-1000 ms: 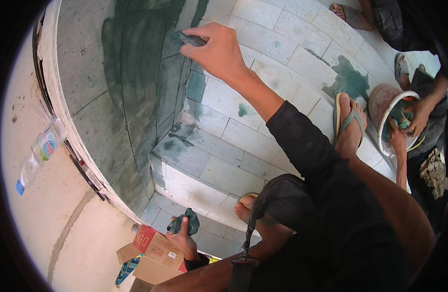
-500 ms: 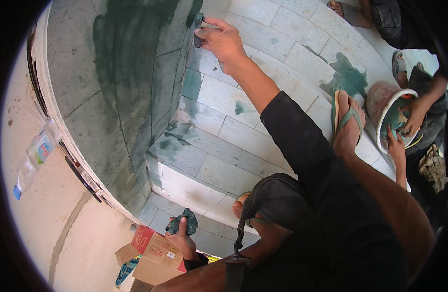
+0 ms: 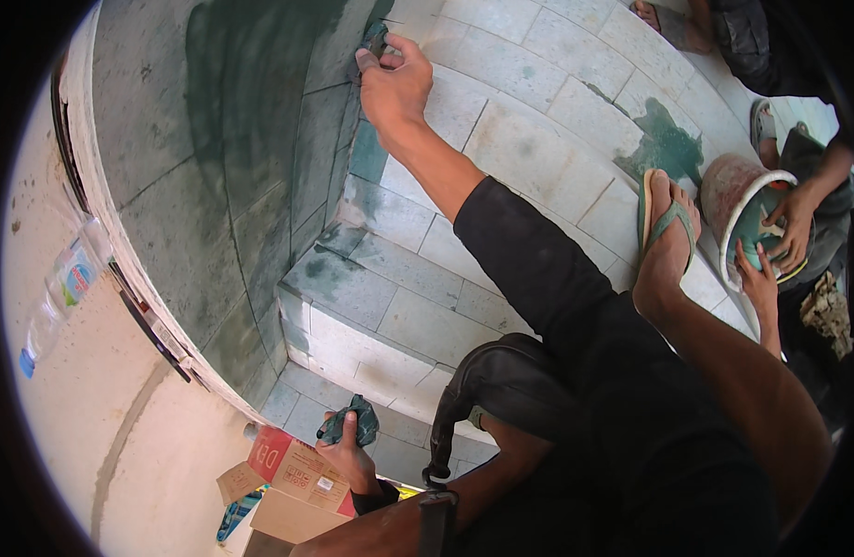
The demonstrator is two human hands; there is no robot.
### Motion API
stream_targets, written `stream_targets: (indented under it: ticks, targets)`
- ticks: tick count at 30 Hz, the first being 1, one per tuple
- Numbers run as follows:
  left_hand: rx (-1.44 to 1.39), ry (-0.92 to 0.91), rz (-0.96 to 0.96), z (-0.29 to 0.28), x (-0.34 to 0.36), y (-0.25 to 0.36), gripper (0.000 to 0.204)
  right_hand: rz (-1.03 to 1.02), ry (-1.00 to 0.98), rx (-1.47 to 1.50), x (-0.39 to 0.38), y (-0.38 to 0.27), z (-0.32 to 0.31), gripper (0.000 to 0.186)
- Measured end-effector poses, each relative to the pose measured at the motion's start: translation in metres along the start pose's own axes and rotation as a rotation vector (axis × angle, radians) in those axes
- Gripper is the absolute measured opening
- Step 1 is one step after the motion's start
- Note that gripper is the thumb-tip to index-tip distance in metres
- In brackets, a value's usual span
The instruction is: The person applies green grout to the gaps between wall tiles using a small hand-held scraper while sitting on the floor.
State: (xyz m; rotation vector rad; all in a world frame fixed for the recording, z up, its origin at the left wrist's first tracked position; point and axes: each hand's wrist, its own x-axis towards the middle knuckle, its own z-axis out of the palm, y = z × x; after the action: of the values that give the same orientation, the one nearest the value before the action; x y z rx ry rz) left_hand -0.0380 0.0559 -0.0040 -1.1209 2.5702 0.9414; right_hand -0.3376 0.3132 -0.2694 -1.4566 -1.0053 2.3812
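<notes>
My right hand [image 3: 399, 85] is closed on a small dark block with green smears [image 3: 373, 39], held against the grey tiled wall [image 3: 260, 121] near its corner. A wet, dark green coat streaks the wall's upper part beside it. Lower down, my left hand [image 3: 347, 453] grips a crumpled dark green lump [image 3: 351, 422], perhaps wet cloth or plastic; I cannot tell which. It is held above the lowest step, apart from the wall. Pale stone-tiled steps [image 3: 404, 320] with green stains run beneath my right arm.
At the right another person's hands [image 3: 791, 223] reach into a bucket [image 3: 724, 200] with green inside. A green puddle [image 3: 664, 139] lies near my sandalled foot [image 3: 668, 218]. A cardboard box [image 3: 302, 478] stands by my left hand; a clear plastic bottle [image 3: 60, 292] lies on the left ledge.
My right hand has moved left with the block, from beside the corner onto the wall. My left hand has stayed nearly still. My knee has shifted slightly left.
</notes>
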Motion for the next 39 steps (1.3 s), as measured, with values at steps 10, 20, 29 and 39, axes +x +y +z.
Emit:
stream_targets:
  ticks: [10,20,29,39]
  targets:
    - [-0.025,0.001,-0.001,-0.005,0.006,-0.015,0.015,0.051,-0.17,-0.208,0.001,0.006,-0.019,0.036]
    - [-0.028,0.009,0.009,-0.002,0.0,-0.005,0.017,0.159,-0.122,-0.024,0.046,-0.019,-0.033,0.034]
    - [-0.031,0.028,-0.004,-0.005,-0.001,-0.008,0.016,0.347,-0.226,0.021,0.078,-0.026,-0.036,0.035]
    - [-0.033,0.021,0.0,-0.002,-0.003,-0.006,0.016,0.289,-0.302,0.107,0.042,-0.031,-0.04,0.032]
